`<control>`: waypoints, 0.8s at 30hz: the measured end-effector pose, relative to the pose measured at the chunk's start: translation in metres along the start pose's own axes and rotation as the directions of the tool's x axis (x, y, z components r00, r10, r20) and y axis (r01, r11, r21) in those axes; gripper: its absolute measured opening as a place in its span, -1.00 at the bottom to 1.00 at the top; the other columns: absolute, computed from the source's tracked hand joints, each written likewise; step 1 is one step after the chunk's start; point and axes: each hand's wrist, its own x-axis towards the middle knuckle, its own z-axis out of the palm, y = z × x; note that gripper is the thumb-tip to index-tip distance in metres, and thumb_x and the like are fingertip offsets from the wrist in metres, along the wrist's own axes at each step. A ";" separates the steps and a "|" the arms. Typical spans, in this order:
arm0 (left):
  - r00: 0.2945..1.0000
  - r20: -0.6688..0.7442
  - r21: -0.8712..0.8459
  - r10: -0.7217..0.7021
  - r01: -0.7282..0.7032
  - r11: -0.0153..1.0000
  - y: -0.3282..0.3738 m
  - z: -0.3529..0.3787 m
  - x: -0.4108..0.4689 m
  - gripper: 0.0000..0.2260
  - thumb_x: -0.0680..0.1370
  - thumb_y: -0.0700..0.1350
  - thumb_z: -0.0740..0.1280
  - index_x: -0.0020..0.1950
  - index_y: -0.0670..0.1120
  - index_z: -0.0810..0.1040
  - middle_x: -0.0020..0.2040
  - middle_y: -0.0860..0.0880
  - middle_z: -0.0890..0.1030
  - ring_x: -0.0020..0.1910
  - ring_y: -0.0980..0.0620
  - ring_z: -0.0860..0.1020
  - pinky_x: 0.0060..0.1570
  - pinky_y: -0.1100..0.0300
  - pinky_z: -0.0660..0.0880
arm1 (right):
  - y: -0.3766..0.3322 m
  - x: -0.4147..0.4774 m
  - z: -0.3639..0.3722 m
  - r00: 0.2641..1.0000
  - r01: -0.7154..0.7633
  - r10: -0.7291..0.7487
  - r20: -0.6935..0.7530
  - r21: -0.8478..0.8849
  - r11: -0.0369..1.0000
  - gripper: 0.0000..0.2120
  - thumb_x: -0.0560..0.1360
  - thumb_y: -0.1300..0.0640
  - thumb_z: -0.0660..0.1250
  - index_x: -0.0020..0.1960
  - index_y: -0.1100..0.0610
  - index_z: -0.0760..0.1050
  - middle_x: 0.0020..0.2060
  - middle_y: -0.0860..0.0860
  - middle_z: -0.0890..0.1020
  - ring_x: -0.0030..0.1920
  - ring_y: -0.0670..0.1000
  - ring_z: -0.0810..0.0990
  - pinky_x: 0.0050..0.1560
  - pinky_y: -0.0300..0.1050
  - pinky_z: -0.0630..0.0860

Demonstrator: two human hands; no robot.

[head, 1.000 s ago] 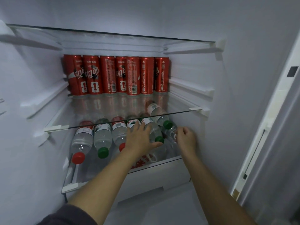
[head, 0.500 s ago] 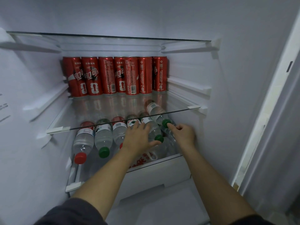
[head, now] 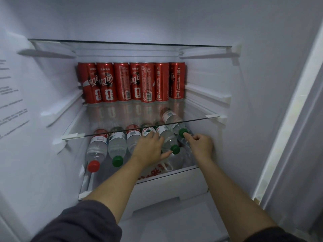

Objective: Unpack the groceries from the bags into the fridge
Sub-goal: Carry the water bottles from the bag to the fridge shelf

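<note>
Head cam, peering into the fridge (head: 253, 84). Got water bottles (head: 117, 144) lying on their sides under the glass shelf (head: 212, 116), caps forward. Resting the left hand (head: 148, 151) flat across the middle ones, fingers straight, thumb by the lower green cap (head: 175, 149). Got the right hand (head: 201, 145) curled, fingertip at the upper green cap (head: 182, 132). Can't tell if pinching or just touching. Also spotting red cans (head: 122, 82) upright along the back of that shelf.
</note>
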 end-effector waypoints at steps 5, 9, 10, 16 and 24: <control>1.000 0.001 -0.001 -0.005 0.005 1.000 0.000 -0.007 -0.005 -0.35 0.55 0.38 -0.04 0.23 -0.10 0.49 0.23 -0.06 0.54 0.20 -0.03 0.49 -0.02 0.10 0.48 | -0.002 -0.010 -0.003 1.000 0.003 -0.004 0.008 0.071 0.997 -0.56 0.46 -0.02 0.48 -0.45 0.08 0.34 -0.55 -0.07 0.41 -0.51 -0.10 0.30 -0.47 -0.20 0.25; 1.000 0.001 0.016 -0.013 0.013 1.000 -0.020 -0.013 -0.029 -0.32 0.53 0.34 -0.12 0.25 -0.12 0.48 0.25 -0.09 0.53 0.20 -0.08 0.48 0.14 0.01 0.43 | -0.001 -0.036 0.003 0.986 0.106 -0.121 0.115 0.131 0.986 -0.70 0.46 -0.03 0.47 -0.31 0.08 0.46 -0.40 -0.06 0.54 -0.39 -0.10 0.45 -0.38 -0.30 0.34; 1.000 -0.008 0.027 -0.025 0.026 0.999 -0.026 -0.015 -0.037 -0.34 0.53 0.32 -0.09 0.24 -0.13 0.50 0.22 -0.11 0.54 0.19 -0.11 0.48 0.16 -0.03 0.42 | -0.002 -0.041 0.007 0.973 0.144 -0.160 0.164 0.108 0.984 -0.72 0.45 -0.04 0.47 -0.30 0.06 0.46 -0.38 -0.07 0.55 -0.38 -0.12 0.47 -0.36 -0.30 0.34; 0.985 0.036 0.081 -0.168 0.165 0.983 -0.062 -0.021 -0.074 -0.37 0.54 0.30 -0.04 0.26 -0.13 0.49 0.24 -0.13 0.52 0.20 -0.13 0.47 0.16 -0.05 0.39 | -0.013 -0.048 0.024 0.923 0.248 -0.188 0.334 -0.145 0.958 -0.66 0.37 -0.15 0.52 -0.30 0.01 0.42 -0.39 -0.06 0.55 -0.36 -0.05 0.50 -0.25 -0.02 0.55; 0.973 0.032 0.117 -0.229 0.224 0.967 -0.085 -0.020 -0.084 -0.36 0.50 0.29 -0.03 0.28 -0.14 0.49 0.20 -0.14 0.54 0.12 -0.15 0.50 0.10 -0.05 0.42 | -0.016 -0.054 0.035 0.947 0.279 -0.209 0.245 -0.303 0.911 -0.55 0.29 -0.26 0.51 -0.34 0.01 0.36 -0.46 -0.09 0.49 -0.44 -0.09 0.45 -0.44 -0.15 0.38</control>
